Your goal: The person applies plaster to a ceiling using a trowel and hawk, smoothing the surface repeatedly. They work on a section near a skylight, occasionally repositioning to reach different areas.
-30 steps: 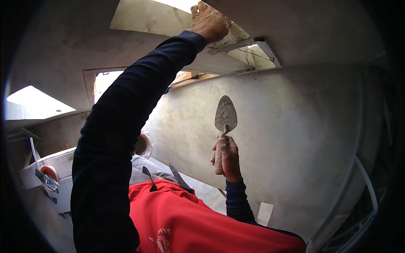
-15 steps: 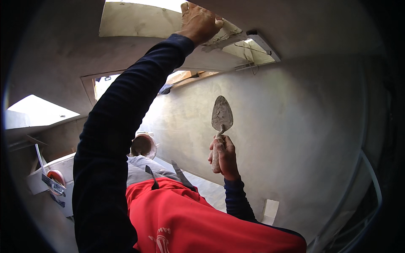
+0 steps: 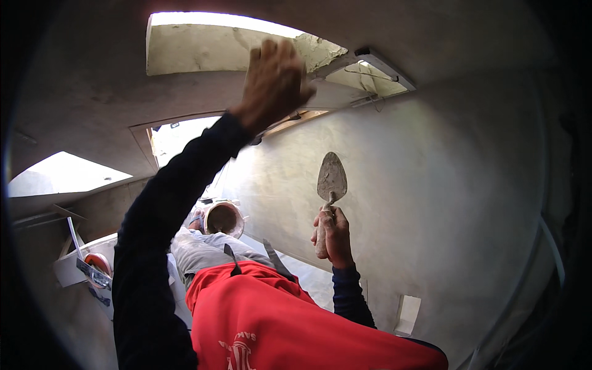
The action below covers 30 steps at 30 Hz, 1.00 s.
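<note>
My left hand (image 3: pixel 274 83) is raised in front of the ceiling opening (image 3: pixel 203 52), its back toward me and blurred by motion. The thumb sticks out to the right; the finger ends are smeared, so whether anything is in them cannot be made out. Rough wet-looking plaster (image 3: pixel 320 52) lines the opening's right end, just beyond that hand. Lower down on the right, my right hand (image 3: pixel 336 234) is closed round the handle of a pointed trowel (image 3: pixel 332 176). The trowel's blade points up and is coated with grey mortar.
Below me stands a bucket (image 3: pixel 242 227) with a mortar-stained inside, near my feet. A white surface at left carries an orange-red round thing (image 3: pixel 98 264). A smooth plastered wall (image 3: pixel 431 185) spans the right. Another opening (image 3: pixel 185 139) and a light fixture (image 3: pixel 385 68) are overhead.
My left hand has come down and away from the opening's edge, uncovering the rough plaster. The right hand still holds the trowel, now slightly lower and further right in view.
</note>
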{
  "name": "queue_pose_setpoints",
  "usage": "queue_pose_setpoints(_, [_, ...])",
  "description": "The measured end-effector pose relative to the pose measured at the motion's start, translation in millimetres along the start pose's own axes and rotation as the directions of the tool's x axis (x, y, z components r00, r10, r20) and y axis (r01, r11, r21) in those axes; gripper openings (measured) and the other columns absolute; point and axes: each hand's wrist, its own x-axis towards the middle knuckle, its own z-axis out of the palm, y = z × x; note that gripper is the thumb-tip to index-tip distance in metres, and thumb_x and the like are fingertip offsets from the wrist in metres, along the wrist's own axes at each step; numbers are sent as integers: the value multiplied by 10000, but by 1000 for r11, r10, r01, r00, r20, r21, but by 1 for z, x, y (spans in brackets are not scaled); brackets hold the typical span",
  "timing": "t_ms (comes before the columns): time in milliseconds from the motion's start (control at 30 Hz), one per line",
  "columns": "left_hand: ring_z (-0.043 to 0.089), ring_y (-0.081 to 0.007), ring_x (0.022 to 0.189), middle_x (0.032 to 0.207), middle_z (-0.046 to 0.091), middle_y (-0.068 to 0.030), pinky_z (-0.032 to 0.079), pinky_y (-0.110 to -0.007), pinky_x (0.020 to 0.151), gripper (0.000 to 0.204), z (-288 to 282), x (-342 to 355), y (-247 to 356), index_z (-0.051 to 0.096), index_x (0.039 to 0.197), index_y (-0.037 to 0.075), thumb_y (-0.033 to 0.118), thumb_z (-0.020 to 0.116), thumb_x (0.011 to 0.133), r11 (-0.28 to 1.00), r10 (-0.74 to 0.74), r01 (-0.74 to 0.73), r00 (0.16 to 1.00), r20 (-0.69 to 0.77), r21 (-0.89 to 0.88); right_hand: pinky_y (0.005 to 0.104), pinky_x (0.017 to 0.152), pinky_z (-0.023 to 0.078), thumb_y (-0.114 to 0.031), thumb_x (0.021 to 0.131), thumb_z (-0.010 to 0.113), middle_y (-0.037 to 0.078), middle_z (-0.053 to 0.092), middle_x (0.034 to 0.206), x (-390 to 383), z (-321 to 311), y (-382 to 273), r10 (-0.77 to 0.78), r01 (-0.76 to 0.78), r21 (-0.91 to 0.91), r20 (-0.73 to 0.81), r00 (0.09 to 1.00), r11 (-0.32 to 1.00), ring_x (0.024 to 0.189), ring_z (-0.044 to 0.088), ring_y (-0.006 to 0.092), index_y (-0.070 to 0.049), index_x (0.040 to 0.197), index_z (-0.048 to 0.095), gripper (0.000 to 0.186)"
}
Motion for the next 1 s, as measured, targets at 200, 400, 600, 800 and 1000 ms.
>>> queue_pose_setpoints(200, [455, -283, 1020, 985, 540, -101, 371, -403, 905, 113, -45, -71, 11, 665, 671, 63, 151, 734, 662, 983, 182, -179, 938, 293, -37, 287, 456, 487, -273, 1030, 581, 74, 612, 857, 2, 1, 6, 18, -19, -14, -4, 1000, 1000, 525, 597, 138, -23, 1107, 539, 265])
queue_pose_setpoints(400, [475, -266, 1020, 1003, 596, -94, 372, -397, 944, 143, -77, -68, 0, 743, 787, 73, 203, 763, 731, 981, 136, -191, 822, 552, 42, 284, 469, 496, -283, 1031, 578, 72, 608, 855, -5, 7, 0, -15, 15, -32, 2, 1000, 999, 534, 592, 133, -11, 1123, 538, 290])
queue_pose_setpoints(600, [517, -264, 1096, 1069, 614, -92, 385, -407, 978, 282, -103, -68, -2, 713, 1017, 95, 230, 778, 778, 976, 218, -205, 897, 385, -75, 289, 517, 499, -235, 1005, 525, 62, 568, 850, -20, 21, -32, -117, 116, 17, 28, 993, 993, 592, 556, 127, 10, 1181, 534, 301])
queue_pose_setpoints(800, [602, -285, 1166, 1138, 661, -132, 422, -482, 1047, 225, -133, -24, -31, 651, 1115, 69, 138, 667, 902, 985, 135, -137, 991, 25, 104, 301, 626, 509, -184, 983, 549, 70, 561, 865, -27, 59, -88, -335, 338, -7, 129, 933, 941, 667, 573, 141, 7, 1127, 506, 243])
queue_pose_setpoints(1000, [639, -361, 1166, 1148, 692, -248, 436, -493, 1065, 370, -108, 38, -63, 616, 1192, -39, 262, 598, 976, 943, -196, 46, 876, 440, 329, 321, 602, 533, -204, 968, 601, 95, 576, 894, 6, 96, -151, -343, 342, 40, 189, 920, 939, 641, 624, 170, -1, 1112, 470, 281])
